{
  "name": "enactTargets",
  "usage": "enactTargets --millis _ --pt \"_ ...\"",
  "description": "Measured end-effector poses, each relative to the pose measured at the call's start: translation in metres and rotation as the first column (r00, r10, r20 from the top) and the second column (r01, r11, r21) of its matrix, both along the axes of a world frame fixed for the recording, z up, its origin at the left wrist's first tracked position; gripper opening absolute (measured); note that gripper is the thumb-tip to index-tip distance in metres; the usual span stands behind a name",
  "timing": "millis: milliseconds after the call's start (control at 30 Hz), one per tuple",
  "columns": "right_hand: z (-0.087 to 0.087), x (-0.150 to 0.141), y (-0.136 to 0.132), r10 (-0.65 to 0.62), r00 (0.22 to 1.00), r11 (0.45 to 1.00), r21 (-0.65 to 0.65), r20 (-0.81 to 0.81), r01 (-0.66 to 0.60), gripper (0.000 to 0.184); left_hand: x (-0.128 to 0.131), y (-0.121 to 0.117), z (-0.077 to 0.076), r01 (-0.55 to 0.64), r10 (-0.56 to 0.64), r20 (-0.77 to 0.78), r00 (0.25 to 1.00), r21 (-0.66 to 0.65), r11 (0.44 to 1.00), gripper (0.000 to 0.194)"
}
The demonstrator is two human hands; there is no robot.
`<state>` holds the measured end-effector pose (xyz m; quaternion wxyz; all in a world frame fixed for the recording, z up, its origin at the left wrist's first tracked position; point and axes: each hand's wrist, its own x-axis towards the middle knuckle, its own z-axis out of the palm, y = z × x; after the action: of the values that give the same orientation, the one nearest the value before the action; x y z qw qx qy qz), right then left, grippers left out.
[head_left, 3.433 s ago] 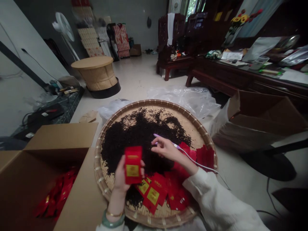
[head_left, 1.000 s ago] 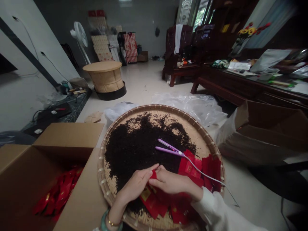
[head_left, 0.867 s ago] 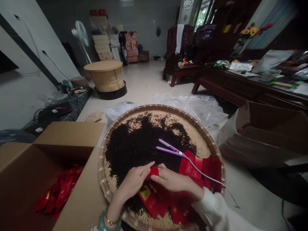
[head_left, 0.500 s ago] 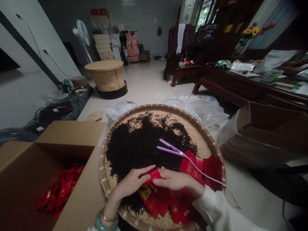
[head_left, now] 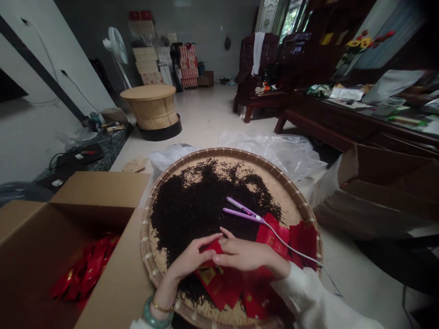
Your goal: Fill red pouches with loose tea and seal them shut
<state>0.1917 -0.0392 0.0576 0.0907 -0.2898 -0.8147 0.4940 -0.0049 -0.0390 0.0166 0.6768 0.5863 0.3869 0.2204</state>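
The left hand (head_left: pixel 192 258) and right hand (head_left: pixel 244 255) kept a narrow grip on a red packet (head_left: pixel 214 248), low near the lower edge of the round bamboo tray (head_left: pixel 222 151), above black tea (head_left: pixel 194 205), a purple corded clamp (head_left: pixel 243 215) within easy reach.

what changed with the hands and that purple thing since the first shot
The right hand has let go of the purple mini flat iron, which now lies on the tea leaves. The left hand has lowered the red packet it held upright, and both hands have come together around it. The round bamboo tray and cardboard box stayed as they were.
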Motion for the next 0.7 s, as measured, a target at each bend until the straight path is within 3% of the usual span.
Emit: enactTargets --millis 200,400,567,633,700 --pt "0.016 0.002 0.007 0.043 0.998 0.999 0.006 -0.043 -0.042 0.059 -0.004 0.0 0.004 -0.048 0.048 0.041 0.998 -0.005 0.999 0.061" --pt "0.013 -0.006 0.002 0.034 0.999 0.992 0.119 -0.016 -0.032 0.042 0.0 -0.005 0.008 -0.005 0.015 0.12 0.993 -0.078 0.997 0.068" --pt "0.021 -0.008 0.004 0.008 0.984 0.991 0.134 -0.175 0.016 0.036 0.001 -0.007 0.006 -0.108 0.123 0.195 0.973 -0.082 0.991 0.065" --pt "0.023 -0.006 0.011 -0.081 0.958 0.994 0.051 -0.274 0.099 0.042 -0.003 -0.008 0.003 -0.189 0.21 0.221 0.953 -0.111 0.976 0.064" --pt "0.017 -0.004 0.021 -0.278 0.897 0.956 -0.011 -0.345 0.292 0.049 -0.008 -0.01 0.0 -0.251 0.298 0.255 0.92 -0.199 0.947 0.065"
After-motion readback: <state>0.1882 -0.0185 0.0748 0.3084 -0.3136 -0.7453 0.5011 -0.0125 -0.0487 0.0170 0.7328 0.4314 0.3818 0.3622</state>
